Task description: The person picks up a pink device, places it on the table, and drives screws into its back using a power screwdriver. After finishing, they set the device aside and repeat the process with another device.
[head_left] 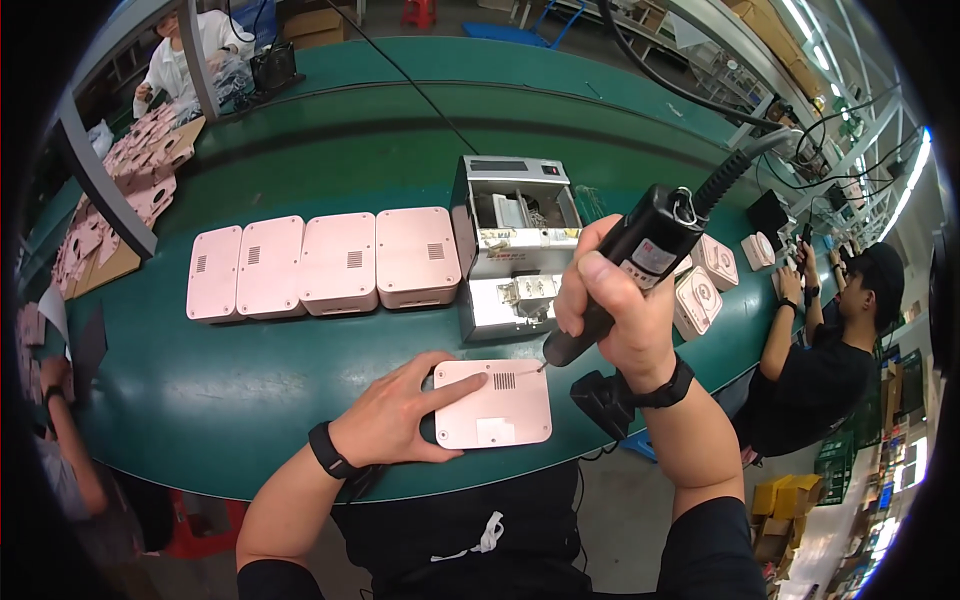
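A pale pink plastic housing [520, 408] lies flat on the green bench near its front edge, with a slotted vent on top and screw holes at the corners. My left hand [392, 410] grips its left side, thumb at the near edge and index finger laid across the top. In my right hand [628, 318] is a black electric screwdriver [655, 235], held tilted. Its bit meets the housing at or near the far right corner; whether a screw is under it is too small to tell. Just beyond stands a black and silver screw feeder [515, 262].
Several pink housings [340, 260] stand in a row left of the feeder. More pink units [697, 303] with round recesses sit to the right. The screwdriver's cable [725, 180] runs up to the right. Co-workers occupy the right [815, 370], far left and left edge.
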Demonstrator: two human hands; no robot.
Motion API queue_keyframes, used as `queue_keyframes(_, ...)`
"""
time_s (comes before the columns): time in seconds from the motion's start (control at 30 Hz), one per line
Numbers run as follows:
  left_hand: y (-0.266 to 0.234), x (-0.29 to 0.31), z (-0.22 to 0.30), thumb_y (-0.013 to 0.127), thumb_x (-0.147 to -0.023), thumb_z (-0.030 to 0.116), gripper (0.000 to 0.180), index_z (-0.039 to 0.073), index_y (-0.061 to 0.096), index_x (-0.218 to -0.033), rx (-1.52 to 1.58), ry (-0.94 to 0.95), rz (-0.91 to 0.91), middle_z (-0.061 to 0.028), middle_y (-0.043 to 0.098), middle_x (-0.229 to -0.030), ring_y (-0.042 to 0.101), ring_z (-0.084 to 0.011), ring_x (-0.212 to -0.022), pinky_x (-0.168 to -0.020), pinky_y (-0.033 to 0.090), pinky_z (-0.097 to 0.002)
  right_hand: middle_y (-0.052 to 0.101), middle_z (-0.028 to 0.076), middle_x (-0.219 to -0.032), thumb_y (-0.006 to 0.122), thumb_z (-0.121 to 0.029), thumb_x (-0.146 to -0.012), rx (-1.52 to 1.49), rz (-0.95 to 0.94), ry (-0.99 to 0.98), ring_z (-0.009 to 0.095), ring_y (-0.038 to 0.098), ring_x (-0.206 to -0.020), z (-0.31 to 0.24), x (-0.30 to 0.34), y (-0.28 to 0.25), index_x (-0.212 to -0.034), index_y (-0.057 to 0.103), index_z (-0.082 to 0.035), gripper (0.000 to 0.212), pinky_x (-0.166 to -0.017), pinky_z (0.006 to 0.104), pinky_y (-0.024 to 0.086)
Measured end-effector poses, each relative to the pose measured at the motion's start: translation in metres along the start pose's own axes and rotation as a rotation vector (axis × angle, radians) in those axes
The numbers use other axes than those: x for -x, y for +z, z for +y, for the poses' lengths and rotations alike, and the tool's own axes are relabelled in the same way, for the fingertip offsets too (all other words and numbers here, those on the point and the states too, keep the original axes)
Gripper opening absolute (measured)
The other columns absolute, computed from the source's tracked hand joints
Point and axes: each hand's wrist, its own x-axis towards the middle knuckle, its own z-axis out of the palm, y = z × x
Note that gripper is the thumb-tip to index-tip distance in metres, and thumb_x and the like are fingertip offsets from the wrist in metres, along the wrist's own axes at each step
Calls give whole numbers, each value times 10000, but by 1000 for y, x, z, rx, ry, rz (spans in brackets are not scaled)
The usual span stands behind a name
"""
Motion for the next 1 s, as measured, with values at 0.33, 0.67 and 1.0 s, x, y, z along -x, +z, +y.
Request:
queue_keyframes(0.33, 2, -1, -3, 849, -666, 330, 823, 274, 552, -1431, -1, 2, 5, -166, 486, -1330, 588, -370, -1146, -957, 529, -446, 539, 80, -632, 577, -178, -938, -10, 133, -42, 168, 511, -472, -2, -16, -1, -1000, 504, -37, 170, -468, 325, 452)
queue_keyframes(0.67, 16, -31, 3, 838, -678, 357, 857, 282, 504, -1463, -11, 8, -38, -191, 487, -1373, 535, -394, -1219, -1048, 439, -474, 522, 82, -642, 567, -188, -957, -26, 189, -199, 180, 511, -485, -6, -39, 7, -1005, 496, -40, 171, -480, 337, 444)
queue_keyframes(1.0, 22, -32, -1, 855, -648, 365, 861, 255, 536, -1440, -37, 56, 31, -166, 515, -1360, 551, -366, -1194, -1033, 429, -463, 522, 90, -640, 573, -162, -949, -90, 102, -155, 184, 506, -478, 1, -11, 5, -985, 498, -33, 153, -466, 339, 439)
